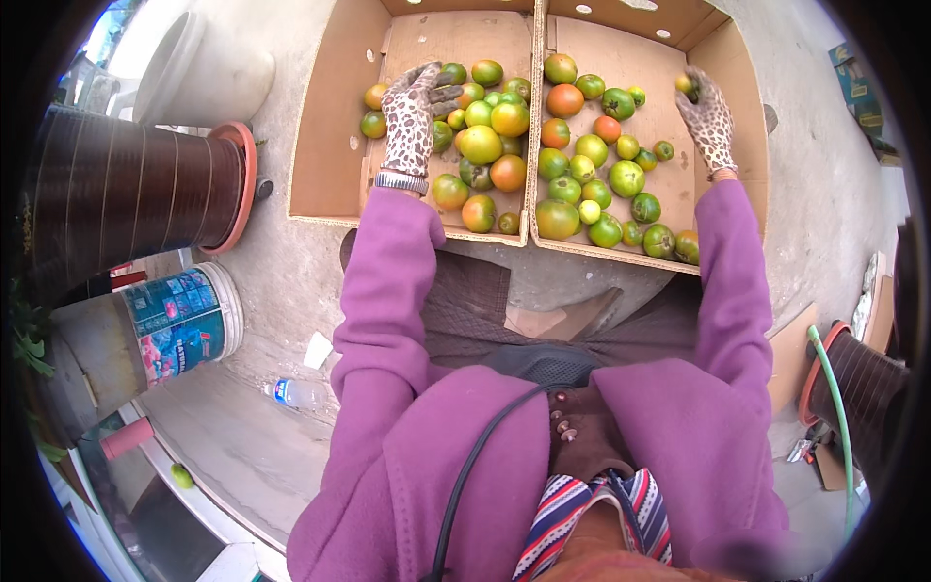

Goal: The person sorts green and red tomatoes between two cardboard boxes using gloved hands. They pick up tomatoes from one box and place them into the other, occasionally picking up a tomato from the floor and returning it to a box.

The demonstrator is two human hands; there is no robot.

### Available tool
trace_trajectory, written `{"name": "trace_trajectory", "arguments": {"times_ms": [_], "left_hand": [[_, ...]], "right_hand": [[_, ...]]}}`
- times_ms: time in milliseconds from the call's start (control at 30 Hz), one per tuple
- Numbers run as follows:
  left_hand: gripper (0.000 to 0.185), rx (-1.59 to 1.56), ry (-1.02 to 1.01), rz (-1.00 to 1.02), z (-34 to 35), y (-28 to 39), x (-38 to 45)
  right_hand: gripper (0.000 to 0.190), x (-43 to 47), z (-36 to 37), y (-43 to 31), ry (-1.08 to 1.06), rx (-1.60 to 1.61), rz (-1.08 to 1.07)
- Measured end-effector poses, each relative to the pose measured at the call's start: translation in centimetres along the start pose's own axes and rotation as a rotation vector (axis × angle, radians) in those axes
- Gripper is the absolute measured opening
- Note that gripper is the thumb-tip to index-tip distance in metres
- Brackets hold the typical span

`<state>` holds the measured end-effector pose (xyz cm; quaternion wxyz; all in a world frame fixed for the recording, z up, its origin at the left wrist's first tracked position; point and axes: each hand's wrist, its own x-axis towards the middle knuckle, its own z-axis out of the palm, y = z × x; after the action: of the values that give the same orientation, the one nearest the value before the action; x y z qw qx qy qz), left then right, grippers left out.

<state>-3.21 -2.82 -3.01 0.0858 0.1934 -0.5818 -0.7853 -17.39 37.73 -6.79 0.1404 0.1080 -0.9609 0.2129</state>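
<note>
Two shallow cardboard boxes stand side by side, the left one (327,145) and the right one (749,145), both holding green and orange tomatoes. My left hand (418,109), in a leopard-print glove, is over the left box with its fingers apart, beside a green tomato (453,73); nothing shows in its grasp. Its palm side is partly hidden. My right hand (703,113), gloved alike, holds a small yellow-green tomato (684,84) over the upper right part of the right box. Larger tomatoes, such as a yellow-green one (481,145), lie grouped in the left box.
On the left are a large brown ribbed pot (138,182), a pale bucket (204,80), a printed plastic pail (182,320) and a plastic bottle (298,393) on the concrete floor. A green hose (835,393) and another brown pot (862,385) stand at right.
</note>
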Motion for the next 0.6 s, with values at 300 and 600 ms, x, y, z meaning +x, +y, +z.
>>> {"name": "trace_trajectory", "arguments": {"times_ms": [300,600], "left_hand": [[0.054,-0.462,-0.258,-0.369,1.2,0.8,-0.5],[0.032,0.321,0.379,-0.239,-1.5,-0.5,0.5]], "right_hand": [[0.051,-2.9,-0.7,-25.4,-0.13,0.144,-0.794],[0.039,-2.7,-2.2,-3.7,-0.191,0.037,-0.089]]}}
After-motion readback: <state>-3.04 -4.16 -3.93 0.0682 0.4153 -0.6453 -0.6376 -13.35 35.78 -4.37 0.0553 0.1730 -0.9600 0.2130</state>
